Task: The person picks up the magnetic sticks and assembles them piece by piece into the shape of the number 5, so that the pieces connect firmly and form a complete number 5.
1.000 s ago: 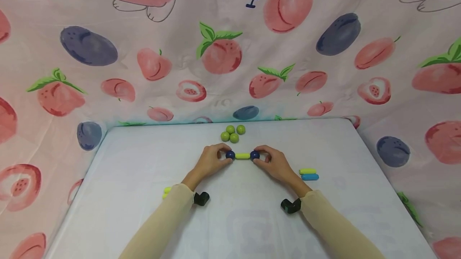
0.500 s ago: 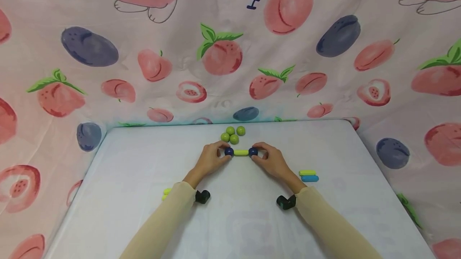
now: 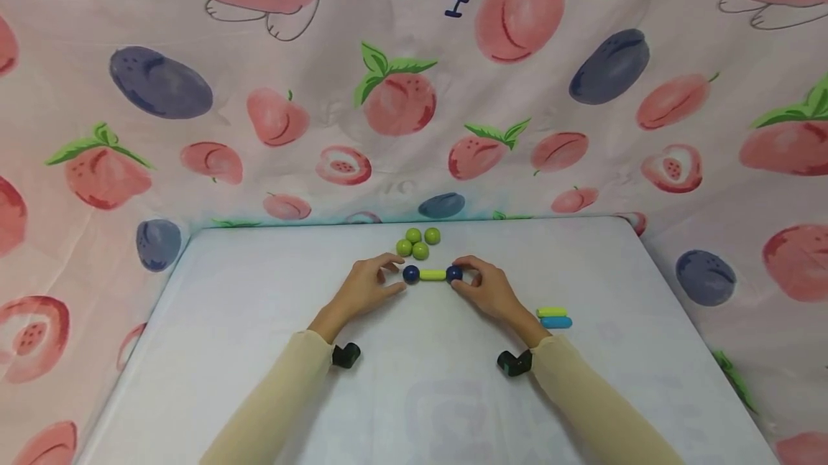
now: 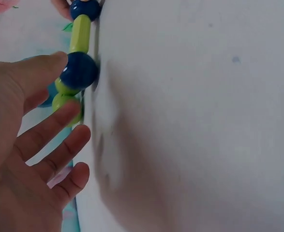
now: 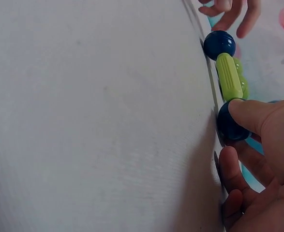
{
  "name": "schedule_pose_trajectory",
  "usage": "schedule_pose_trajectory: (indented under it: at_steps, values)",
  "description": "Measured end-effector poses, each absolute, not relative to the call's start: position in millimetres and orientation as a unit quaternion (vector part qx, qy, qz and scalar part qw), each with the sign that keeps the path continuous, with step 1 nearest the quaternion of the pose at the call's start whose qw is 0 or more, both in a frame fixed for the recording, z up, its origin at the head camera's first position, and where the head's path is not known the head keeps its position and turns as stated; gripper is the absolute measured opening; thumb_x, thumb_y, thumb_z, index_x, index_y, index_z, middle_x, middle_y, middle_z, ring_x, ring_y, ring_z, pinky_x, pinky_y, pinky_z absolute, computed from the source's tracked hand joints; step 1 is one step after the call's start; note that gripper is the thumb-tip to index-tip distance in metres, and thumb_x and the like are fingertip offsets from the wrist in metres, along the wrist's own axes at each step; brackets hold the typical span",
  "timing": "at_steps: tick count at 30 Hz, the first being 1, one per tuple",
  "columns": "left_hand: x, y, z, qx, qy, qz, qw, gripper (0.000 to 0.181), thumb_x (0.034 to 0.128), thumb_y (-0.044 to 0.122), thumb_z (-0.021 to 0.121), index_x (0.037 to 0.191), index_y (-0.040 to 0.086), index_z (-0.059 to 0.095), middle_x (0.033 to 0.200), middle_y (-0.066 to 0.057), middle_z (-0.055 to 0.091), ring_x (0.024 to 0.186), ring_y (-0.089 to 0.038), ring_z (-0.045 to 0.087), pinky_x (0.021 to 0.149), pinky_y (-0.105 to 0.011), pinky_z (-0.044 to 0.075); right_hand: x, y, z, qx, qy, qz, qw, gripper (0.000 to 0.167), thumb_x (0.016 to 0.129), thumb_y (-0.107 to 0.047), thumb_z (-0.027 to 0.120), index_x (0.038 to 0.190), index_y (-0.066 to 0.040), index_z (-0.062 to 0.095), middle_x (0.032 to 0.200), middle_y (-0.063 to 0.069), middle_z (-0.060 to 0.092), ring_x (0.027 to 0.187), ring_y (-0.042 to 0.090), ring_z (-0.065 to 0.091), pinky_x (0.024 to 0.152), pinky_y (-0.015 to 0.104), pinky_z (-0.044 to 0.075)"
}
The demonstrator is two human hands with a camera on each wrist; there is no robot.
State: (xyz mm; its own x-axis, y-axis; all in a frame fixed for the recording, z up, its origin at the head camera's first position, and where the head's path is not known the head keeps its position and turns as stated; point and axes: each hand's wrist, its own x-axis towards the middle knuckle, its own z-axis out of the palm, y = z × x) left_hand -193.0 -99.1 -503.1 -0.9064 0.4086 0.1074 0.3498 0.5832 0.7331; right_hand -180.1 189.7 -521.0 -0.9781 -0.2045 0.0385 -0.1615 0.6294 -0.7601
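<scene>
A yellow-green rod (image 3: 433,275) lies on the table with one dark blue ball at each end, the left ball (image 3: 411,274) and the right ball (image 3: 454,274). My right hand (image 3: 489,291) pinches the right ball between thumb and fingers, which the right wrist view also shows. Just left of the left ball, my left hand (image 3: 362,289) is spread, with a gap between thumb and fingers. In the left wrist view its fingers (image 4: 74,145) are apart and hold nothing.
Several green balls (image 3: 420,251) sit together behind the rod, near the table's far edge. To the right of my right wrist lie a yellow-green rod (image 3: 552,312) and a blue rod (image 3: 556,323), side by side. A patterned cloth (image 3: 401,106) hangs behind the white table (image 3: 440,407).
The joined balls and rod shifted slightly left and away from me at first. Since then my left hand has let go of the left ball and moved left; the right hand still holds on.
</scene>
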Motion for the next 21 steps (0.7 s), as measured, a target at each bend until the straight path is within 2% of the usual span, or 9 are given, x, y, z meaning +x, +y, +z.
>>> schedule_pose_trajectory:
  at_steps: [4,11,21]
  values:
    - [-185.9,-116.3,-493.7,0.213,0.893,0.393,0.052,0.043,0.09,0.021,0.081,0.128,0.009,0.068,0.11,-0.007,0.073,0.091,-0.026,0.061,0.081,-0.037,0.049,-179.8,189.7,-519.8,-0.102,0.901,-0.421,0.026,0.041,0.093,-0.019,0.078,0.132,-0.015,0.065,0.103,0.004,0.068,0.067,0.016,0.051,0.061,0.029,0.04]
    - [-169.0,-155.3,-482.3,0.221,0.899,0.373,0.061,0.043,0.0886,0.023,0.083,0.127,0.011,0.068,0.105,-0.007,0.073,0.09,-0.025,0.063,0.08,-0.038,0.05,-180.2,189.3,-519.9,-0.106,0.901,-0.42,0.027,0.042,0.093,-0.02,0.078,0.132,-0.015,0.065,0.114,0.005,0.069,0.067,0.015,0.051,0.061,0.029,0.04]
    - [-132.3,-216.8,-483.2,0.205,0.908,0.356,0.088,0.045,0.0859,0.02,0.085,0.128,0.015,0.068,0.098,0.0,0.07,0.084,-0.015,0.061,0.078,-0.038,0.051,-180.1,189.1,-520.1,-0.11,0.902,-0.416,0.026,0.041,0.093,-0.02,0.078,0.132,-0.015,0.065,0.116,0.006,0.069,0.067,0.014,0.051,0.061,0.029,0.041]
